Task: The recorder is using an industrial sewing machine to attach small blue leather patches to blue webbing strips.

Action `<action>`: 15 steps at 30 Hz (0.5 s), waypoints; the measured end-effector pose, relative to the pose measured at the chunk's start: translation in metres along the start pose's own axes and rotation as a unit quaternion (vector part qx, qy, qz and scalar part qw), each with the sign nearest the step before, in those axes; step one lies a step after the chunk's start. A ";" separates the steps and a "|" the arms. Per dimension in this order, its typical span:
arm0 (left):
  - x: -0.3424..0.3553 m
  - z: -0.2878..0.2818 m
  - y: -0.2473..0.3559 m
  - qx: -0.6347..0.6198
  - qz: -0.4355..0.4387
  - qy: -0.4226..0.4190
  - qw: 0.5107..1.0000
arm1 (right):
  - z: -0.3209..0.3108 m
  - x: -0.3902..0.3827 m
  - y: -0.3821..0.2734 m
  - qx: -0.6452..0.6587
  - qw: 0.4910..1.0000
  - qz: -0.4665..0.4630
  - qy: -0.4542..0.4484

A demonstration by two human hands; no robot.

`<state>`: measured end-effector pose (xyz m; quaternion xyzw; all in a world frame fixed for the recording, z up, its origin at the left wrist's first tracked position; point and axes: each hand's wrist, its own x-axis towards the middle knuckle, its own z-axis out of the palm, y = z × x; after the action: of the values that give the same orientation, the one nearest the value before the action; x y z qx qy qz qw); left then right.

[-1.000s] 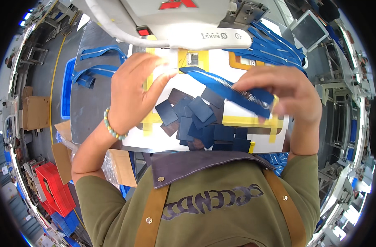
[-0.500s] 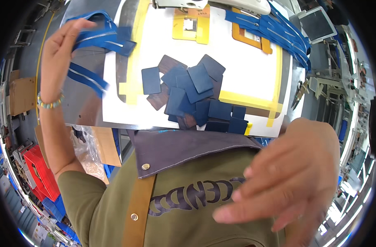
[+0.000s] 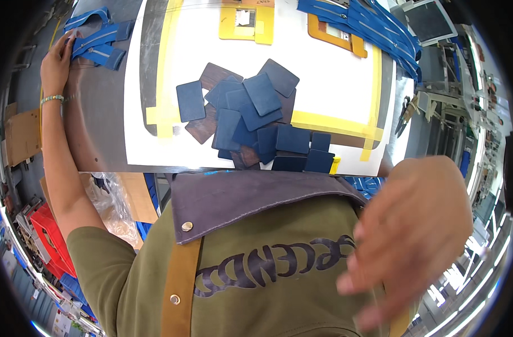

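Observation:
At the far left of the work surface, my left hand [image 3: 57,64] has its fingers closed on the end of some blue zipper strips [image 3: 99,40] with metal teeth. The strips lie fanned out to the right of the fingertips. My right hand [image 3: 416,224] is held in front of my body, low on the right. It is blurred by motion, its fingers look loosely apart, and nothing shows in it. Between the hands, a loose pile of dark blue rectangular pieces [image 3: 262,94] overlaps some brown ones on the white board [image 3: 335,84].
Yellow tape [image 3: 335,124] edges the board. A yellow template [image 3: 265,25] and an orange-brown frame [image 3: 324,35] lie at the back. More blue zippers [image 3: 374,33] are heaped at the far right, near a grey-screened device [image 3: 430,25]. A red crate [image 3: 51,238] stands lower left.
My left hand has moved left and slightly down with the zipper strips, which now lie flatter at the far left. The right hand has shifted a little to the right. The view has shifted.

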<state>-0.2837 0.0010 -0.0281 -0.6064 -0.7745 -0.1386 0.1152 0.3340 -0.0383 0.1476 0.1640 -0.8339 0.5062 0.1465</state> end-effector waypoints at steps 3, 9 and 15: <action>0.012 -0.005 0.020 0.116 0.222 0.227 0.941 | 0.013 0.003 0.019 -0.269 0.939 0.205 0.058; -0.049 -0.056 0.171 -0.178 0.376 0.207 0.886 | 0.048 -0.013 0.119 -0.485 0.853 0.175 0.078; -0.109 -0.076 0.259 -0.358 0.483 0.008 0.799 | 0.029 -0.011 0.124 -0.393 0.879 0.186 0.195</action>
<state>-0.0055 -0.0659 0.0251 -0.8989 -0.2753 -0.3369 -0.0521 0.2893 -0.0091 0.0317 -0.1670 -0.9340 0.1769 0.2617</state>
